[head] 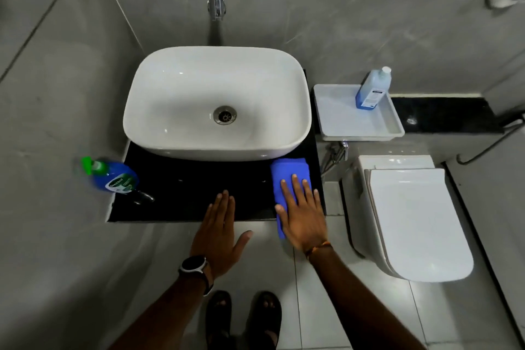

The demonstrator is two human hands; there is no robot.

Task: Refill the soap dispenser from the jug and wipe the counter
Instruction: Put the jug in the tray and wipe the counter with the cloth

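step: wiping the black counter [181, 179]
right hand [302, 213]: fingers flat and spread, pressing the blue cloth [287, 176] at the counter's right front corner
left hand [220, 224]: open, holding nothing
soap dispenser [113, 176]: left counter edge
jug [372, 88]: in the white tray [341, 111]
advice: keep the palm flat and sweep leftward in overlapping passes

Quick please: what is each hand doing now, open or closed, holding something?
Left hand: open, flat, holding nothing, fingertips at the counter edge.
Right hand: open, flat, pressing on the blue cloth, not gripping it.
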